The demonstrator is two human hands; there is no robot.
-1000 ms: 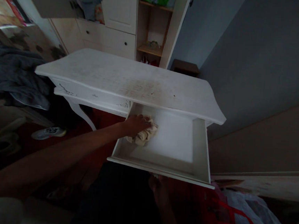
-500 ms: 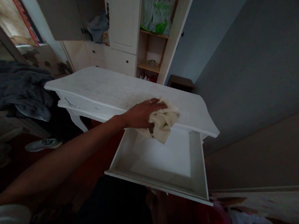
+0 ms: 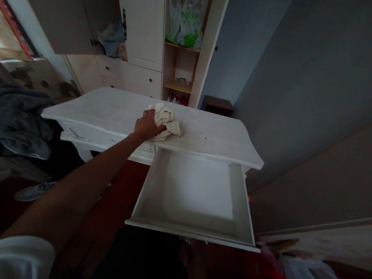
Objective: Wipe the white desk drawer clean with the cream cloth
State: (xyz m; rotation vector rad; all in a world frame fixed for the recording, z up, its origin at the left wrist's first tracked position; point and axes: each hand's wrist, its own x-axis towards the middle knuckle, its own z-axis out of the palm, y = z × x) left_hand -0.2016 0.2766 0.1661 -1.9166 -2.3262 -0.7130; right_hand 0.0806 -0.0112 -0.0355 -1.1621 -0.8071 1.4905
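Note:
My left hand (image 3: 147, 125) is closed on a crumpled cream cloth (image 3: 165, 119), pressed onto the top of a white table (image 3: 219, 131) with a wavy front edge. Below the tabletop, a white drawer (image 3: 201, 188) is pulled out toward me, with nothing lying in it. Under the drawer's front edge, my right hand (image 3: 190, 255) shows only dimly; its fingers are mostly hidden by the drawer front and shadow. A small dark speck lies on the tabletop to the right of the cloth.
Behind the table stands a white wardrobe (image 3: 143, 27) with open doors and a plastic bag (image 3: 191, 27) on its shelf. Dark clothing (image 3: 12, 115) is heaped at left, above a shoe (image 3: 34, 190). Bags (image 3: 317, 277) lie at lower right, near the grey wall.
My left hand has moved the cloth leftward across the tabletop, away from above the drawer. The drawer stays pulled out, and my right hand stays beneath its front.

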